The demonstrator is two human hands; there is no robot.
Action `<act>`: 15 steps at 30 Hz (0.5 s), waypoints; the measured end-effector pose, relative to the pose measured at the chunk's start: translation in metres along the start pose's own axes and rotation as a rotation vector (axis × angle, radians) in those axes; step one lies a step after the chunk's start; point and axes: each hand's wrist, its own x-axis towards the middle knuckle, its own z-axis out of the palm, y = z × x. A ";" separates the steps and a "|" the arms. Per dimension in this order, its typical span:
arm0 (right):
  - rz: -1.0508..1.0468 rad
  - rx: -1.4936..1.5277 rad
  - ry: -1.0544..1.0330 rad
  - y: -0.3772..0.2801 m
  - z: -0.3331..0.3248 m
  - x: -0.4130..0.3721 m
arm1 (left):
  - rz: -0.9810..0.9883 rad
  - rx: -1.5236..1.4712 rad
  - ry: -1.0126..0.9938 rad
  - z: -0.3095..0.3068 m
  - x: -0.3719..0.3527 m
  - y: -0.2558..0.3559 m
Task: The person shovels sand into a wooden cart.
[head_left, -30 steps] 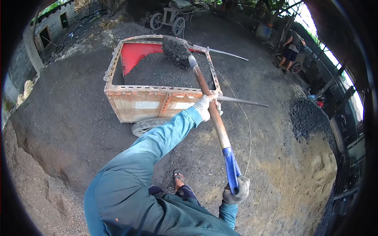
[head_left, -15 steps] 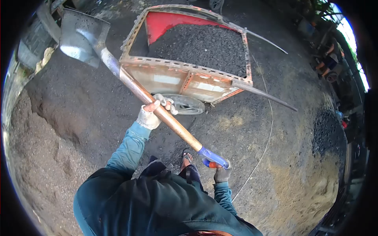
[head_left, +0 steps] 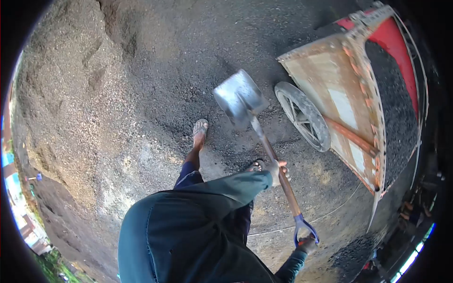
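Observation:
A shovel point(head_left: 287, 192) runs slantwise across the view, its bare metal blade up in the middle and its blue D-handle low on the right. My left hand point(head_left: 277, 172), in a pale glove, is wrapped round the wooden shaft about midway. Down at the handle, my gloved right hand point(head_left: 307, 244) is closed on the grip. The blade shows no load and overlaps the dark ground between my feet and the cart wheel point(head_left: 302, 116). To the right stands the cart point(head_left: 347, 101), with weathered side panels, a red inner wall and dark gravel point(head_left: 394, 94) inside.
A heap of grey-brown gravel point(head_left: 80, 108) spreads over the left side. My sandalled foot point(head_left: 200, 127) stands near its edge. A thin line point(head_left: 325, 216) lies across the ground behind the shaft. Another person point(head_left: 413, 213) is at the far lower right, near a dark pile point(head_left: 354, 248).
My view has turned left, so the cart now appears at the right. The shovel blade has gone from beside the cart's top to low over the ground; both hands keep their hold.

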 end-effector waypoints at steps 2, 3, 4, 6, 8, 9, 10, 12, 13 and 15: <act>-0.104 0.195 -0.030 -0.014 0.005 0.030 | 0.013 -0.082 -0.030 0.015 0.000 0.022; -0.113 0.074 -0.038 -0.069 0.043 -0.023 | 0.034 -0.097 -0.015 0.015 0.008 0.049; -0.108 -0.025 -0.044 -0.074 0.072 -0.013 | 0.053 -0.113 0.000 0.016 0.008 0.079; -0.249 -0.272 -0.164 -0.085 0.200 -0.059 | 0.177 -0.280 0.041 -0.004 0.001 0.193; -0.433 -0.536 -0.332 -0.057 0.377 -0.160 | 0.347 -0.219 0.139 -0.074 0.000 0.386; -0.621 -0.365 -0.578 -0.039 0.445 -0.207 | 0.286 -0.153 0.155 -0.091 -0.047 0.467; -0.611 -0.367 -0.397 -0.004 0.499 -0.251 | 0.429 -0.135 0.192 -0.130 -0.046 0.532; -0.281 -0.338 -0.571 0.025 0.519 -0.297 | 0.510 -0.064 0.240 -0.169 -0.062 0.567; -0.183 -0.227 -0.651 0.019 0.505 -0.321 | 0.534 -0.038 0.290 -0.182 -0.062 0.565; -0.260 -0.115 -0.548 0.106 0.502 -0.286 | 0.509 -0.009 0.393 -0.198 -0.059 0.556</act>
